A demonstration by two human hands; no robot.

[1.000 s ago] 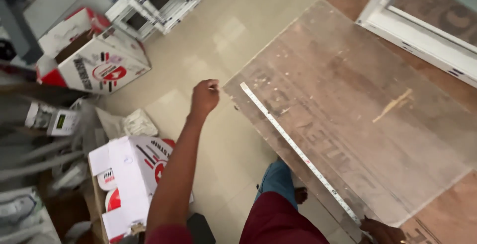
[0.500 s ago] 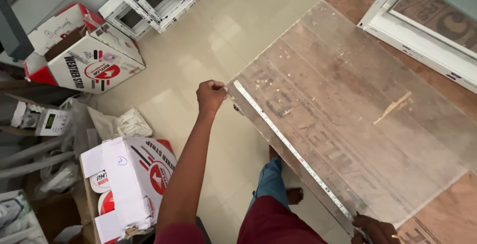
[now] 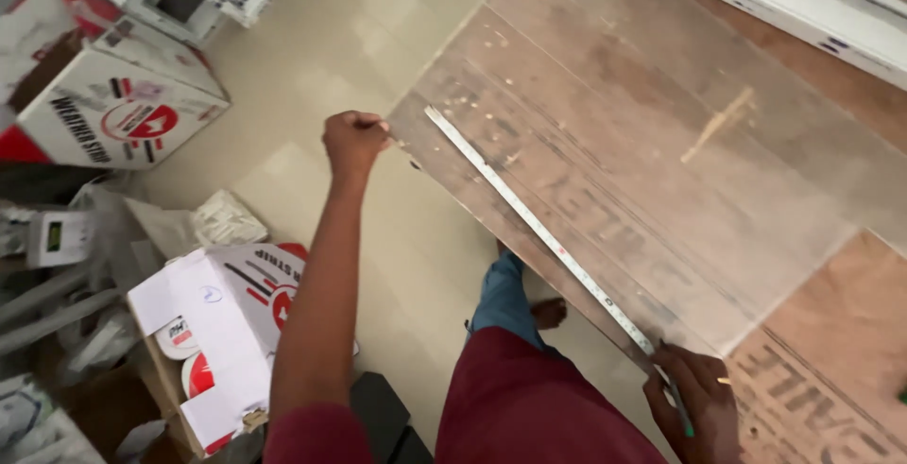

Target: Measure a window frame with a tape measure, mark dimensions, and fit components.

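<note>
Stretching a tape measure (image 3: 539, 228) along the near edge of a clear sheet (image 3: 661, 162), I have my left hand (image 3: 352, 141) clenched on the tape's far end at the sheet's corner, and my right hand (image 3: 694, 403) pinning the tape at the near corner while gripping a green pencil (image 3: 682, 414). The sheet lies flat on the brown worktop (image 3: 841, 322). I judge it stiff, smooth, slippery and easily scratched, best taken by its long edges. Cardboard boxes (image 3: 227, 322) crowd the floor (image 3: 312, 77) to my left, and a white frame (image 3: 794, 10) lies beyond the sheet.
</note>
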